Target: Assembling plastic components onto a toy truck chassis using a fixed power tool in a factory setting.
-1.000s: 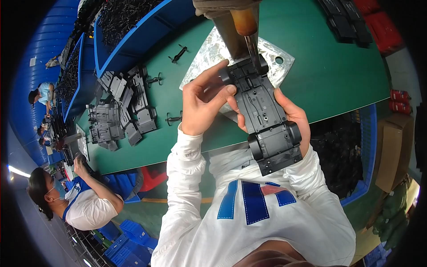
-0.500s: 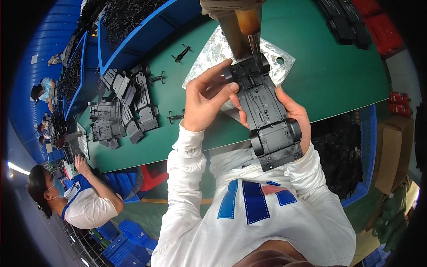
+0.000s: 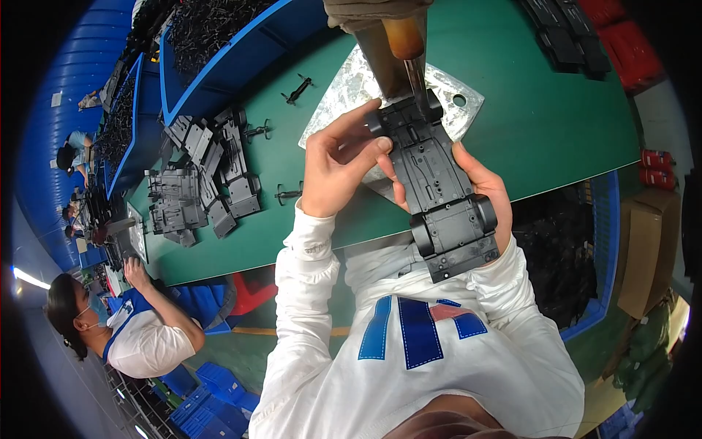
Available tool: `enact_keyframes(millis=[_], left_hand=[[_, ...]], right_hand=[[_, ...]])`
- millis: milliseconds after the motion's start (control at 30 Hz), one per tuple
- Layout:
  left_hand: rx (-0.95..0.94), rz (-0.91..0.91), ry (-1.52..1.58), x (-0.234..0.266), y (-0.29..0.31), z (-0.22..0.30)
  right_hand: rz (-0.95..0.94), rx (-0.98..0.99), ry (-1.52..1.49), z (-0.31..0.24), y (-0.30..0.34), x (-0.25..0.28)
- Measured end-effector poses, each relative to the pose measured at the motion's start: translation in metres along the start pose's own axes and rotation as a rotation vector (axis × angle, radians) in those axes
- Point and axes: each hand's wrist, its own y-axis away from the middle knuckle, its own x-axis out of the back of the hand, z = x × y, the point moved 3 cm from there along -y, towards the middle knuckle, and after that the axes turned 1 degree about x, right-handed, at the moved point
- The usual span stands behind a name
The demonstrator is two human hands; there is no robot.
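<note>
We've got the left hand (image 3: 333, 172) half curled, thumb and fingers gripping the left edge of the black chassis part (image 3: 437, 172), right of frame centre. Right hand (image 3: 488, 190) clasps its right edge — most fingers hidden underneath. Both forearms come up from the lower edge, wrists bent inward; part tilts up-left. Tool shaft (image 3: 414, 77) seems to touch the part's top end, contact hard to see. Metal plate (image 3: 340, 88) behind on green table (image 3: 541, 124); chassis pile (image 3: 175, 197) left, co-worker (image 3: 150, 344) lower left.
</note>
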Motion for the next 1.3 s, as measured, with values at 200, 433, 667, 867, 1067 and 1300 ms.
enact_keyframes(millis=[200,433,667,867,1067,1300], left_hand=[[-0.009,-0.003,0.026,0.0021,-0.0002,-0.0006],[-0.004,-0.011,0.042,0.0018,-0.0001,-0.0004],[-0.010,-0.020,0.032,0.0023,-0.0003,0.0003],[-0.002,-0.020,0.042,0.0027,-0.0004,-0.0012],[0.004,-0.020,0.033,0.0026,-0.0004,-0.0006],[0.004,-0.011,0.025,0.0030,-0.0005,-0.0013]], right_hand=[[0.044,-0.013,0.040,0.0005,0.0007,0.0002],[0.033,0.028,0.058,0.0014,0.0006,-0.0027],[0.035,0.020,0.083,0.0012,0.0011,-0.0036],[0.042,0.024,0.106,0.0005,0.0004,-0.0034],[0.014,0.005,0.120,-0.0007,0.0010,-0.0007],[0.024,0.011,0.117,0.0001,0.0010,-0.0034]])
